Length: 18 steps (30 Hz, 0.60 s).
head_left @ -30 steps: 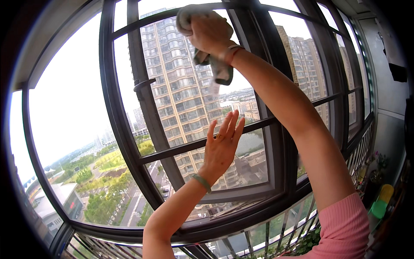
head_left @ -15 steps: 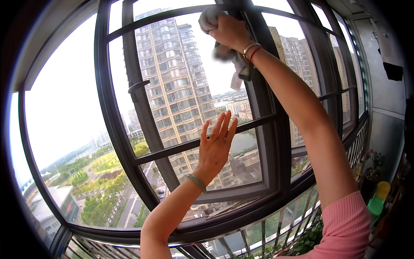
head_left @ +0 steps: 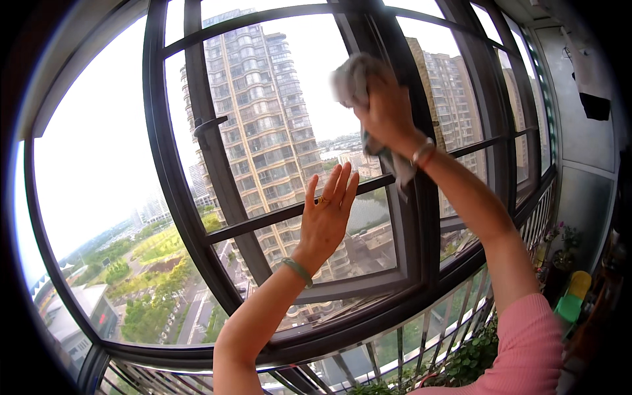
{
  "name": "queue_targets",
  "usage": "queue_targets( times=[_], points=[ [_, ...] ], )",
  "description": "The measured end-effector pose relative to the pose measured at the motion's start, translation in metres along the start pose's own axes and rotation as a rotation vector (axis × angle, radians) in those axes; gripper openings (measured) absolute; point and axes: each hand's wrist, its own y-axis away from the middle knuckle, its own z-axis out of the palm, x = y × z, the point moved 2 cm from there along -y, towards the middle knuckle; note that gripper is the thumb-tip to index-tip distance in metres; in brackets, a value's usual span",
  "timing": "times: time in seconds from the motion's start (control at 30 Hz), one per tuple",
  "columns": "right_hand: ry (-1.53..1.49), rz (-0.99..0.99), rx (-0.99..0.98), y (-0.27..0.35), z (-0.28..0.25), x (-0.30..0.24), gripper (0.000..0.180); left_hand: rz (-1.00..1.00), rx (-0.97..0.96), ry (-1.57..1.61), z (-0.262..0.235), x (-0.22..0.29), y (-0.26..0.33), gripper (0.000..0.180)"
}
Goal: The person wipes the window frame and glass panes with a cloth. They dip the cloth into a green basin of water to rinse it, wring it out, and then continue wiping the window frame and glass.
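My right hand (head_left: pixel 387 110) is closed around a bunched grey cloth (head_left: pixel 355 78), held against the dark upright frame (head_left: pixel 385 39) at the right side of the window sash. A loose end of the cloth hangs below my wrist, and both hand and cloth are smeared by motion. Lower and to the left, my left hand (head_left: pixel 327 220) lies with its fingers stretched upward on the dark crossbar (head_left: pixel 263 220) and the glass around it. Nothing is in that hand. A dark window handle (head_left: pixel 209 125) sticks out from the left side of the sash.
Metal railings (head_left: pixel 375 359) run below the window, with leafy green plants (head_left: pixel 471 359) by them at the lower right. A green and yellow plastic stool (head_left: pixel 571 306) stands at the far right, near a potted plant (head_left: pixel 564 257). Dark clothing (head_left: pixel 595 106) hangs at the upper right.
My right hand has come down along the right frame with the cloth, moving slightly to the right. My left hand has stayed almost in the same place.
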Motion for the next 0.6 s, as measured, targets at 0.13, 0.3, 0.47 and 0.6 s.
queue_targets(
  times=[0.13, 0.3, 0.47, 0.6],
  points=[
    [0.092, -0.17, -0.202, 0.061, -0.014, -0.033, 0.058, 0.032, -0.019, 0.048, -0.002, -0.002, 0.001, 0.067],
    [0.119, -0.074, 0.153, -0.036, 0.021, 0.006, 0.04, 0.055, -0.043, 0.081, -0.007, -0.002, 0.001, 0.067],
    [0.11, 0.004, 0.096, -0.117, 0.045, 0.006, 0.038, 0.056, -0.027, 0.089, -0.004, 0.004, -0.004, 0.067],
    [0.006, -0.152, 0.059, -0.079, 0.073, -0.102, 0.044, 0.072, -0.021, 0.19, -0.007, -0.004, 0.006, 0.062]
  ],
)
